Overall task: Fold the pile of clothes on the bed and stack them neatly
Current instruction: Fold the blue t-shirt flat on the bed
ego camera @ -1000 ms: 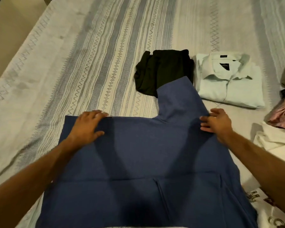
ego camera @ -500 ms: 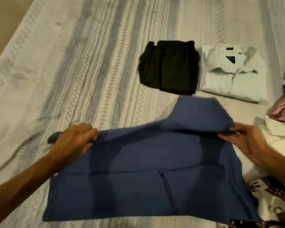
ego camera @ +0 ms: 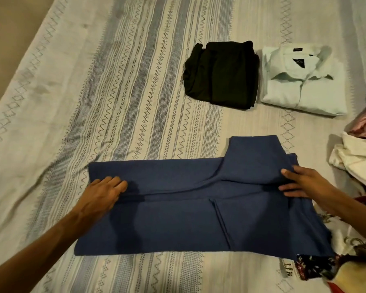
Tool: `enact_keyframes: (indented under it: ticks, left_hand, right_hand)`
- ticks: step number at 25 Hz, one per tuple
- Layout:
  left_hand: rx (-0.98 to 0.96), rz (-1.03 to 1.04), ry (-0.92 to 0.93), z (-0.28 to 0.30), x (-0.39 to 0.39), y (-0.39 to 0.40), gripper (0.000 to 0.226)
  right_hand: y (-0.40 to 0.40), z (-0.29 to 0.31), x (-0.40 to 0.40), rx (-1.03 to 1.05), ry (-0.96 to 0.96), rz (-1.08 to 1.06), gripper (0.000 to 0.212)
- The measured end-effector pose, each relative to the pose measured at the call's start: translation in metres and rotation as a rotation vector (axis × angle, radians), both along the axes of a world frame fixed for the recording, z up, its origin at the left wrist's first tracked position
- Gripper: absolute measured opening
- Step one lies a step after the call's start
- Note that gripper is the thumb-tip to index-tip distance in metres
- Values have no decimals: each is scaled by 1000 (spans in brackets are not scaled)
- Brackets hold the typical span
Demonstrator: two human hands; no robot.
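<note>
Striped bedsheet is lying under everything; you're pressing your left hand flat, fingers together, on the blue garment, while your right hand is pinching its folded edge.

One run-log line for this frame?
step: folding blue garment | left hand flat on fold | right hand gripping edge | folded: black garment, white shirt

Both hands, left hand and right hand, press a half-folded blue garment on the bed

patterned bedsheet, bare floor
</note>
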State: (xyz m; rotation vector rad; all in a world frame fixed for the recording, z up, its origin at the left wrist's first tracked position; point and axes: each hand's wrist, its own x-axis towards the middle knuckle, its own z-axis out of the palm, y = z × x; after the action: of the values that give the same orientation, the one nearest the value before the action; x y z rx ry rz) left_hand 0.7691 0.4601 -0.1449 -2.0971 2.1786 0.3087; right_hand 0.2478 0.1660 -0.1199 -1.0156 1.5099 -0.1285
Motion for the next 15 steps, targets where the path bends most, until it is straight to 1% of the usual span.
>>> enact_keyframes:
  ticks: [2, 3, 4, 6, 7, 8, 9, 10, 11, 12, 13, 14, 15]
  left_hand:
    - [-48, -10, 36, 0, 2, 7, 25]
    - [-57, -18, 42, 0, 5, 12, 17]
    - [-58, -35, 48, -3, 10, 17, 12]
    - [-35, -50, 78, -12, 16, 29, 14]
    - [-34, -63, 66, -14, 17, 32, 12]
    - [-53, -82, 45, -16, 16, 34, 5]
    - [-72, -87, 15, -14, 15, 34, 9]
    - [-97, -97, -19, -13, 13, 36, 17]
    - [-111, -102, -52, -11, 11, 39, 22]
    - [-133, -108, -81, -11, 10, 43, 22]
    - [-115, -105, -112, -10, 9, 47, 18]
    - [-84, -91, -127, -13, 8, 50, 14]
    - [-40, -53, -125, -13, 7, 52, 20]
  right_hand:
    - [-1, 6, -8, -2, -54, -41, 87]
    - [1, 5, -15, -24, -24, -32, 98]
    - [4, 3, -19, -48, 24, 8, 95]
    - [13, 3, -23, -71, 134, 76, 62]
    - [15, 2, -24, -74, 156, 115, 59]
    - [18, -1, -26, -90, 177, 119, 67]
    - [19, -4, -26, -118, 190, 115, 66]
    - [22, -3, -24, -164, 174, 112, 49]
    - [23, 2, -22, -205, 164, 96, 26]
    - [22, 2, -26, -227, 175, 119, 13]
    - [22, 0, -32, -221, 203, 167, 13]
    - [22, 0, -36, -212, 254, 248, 19]
    - [23, 1, -39, -202, 316, 333, 26]
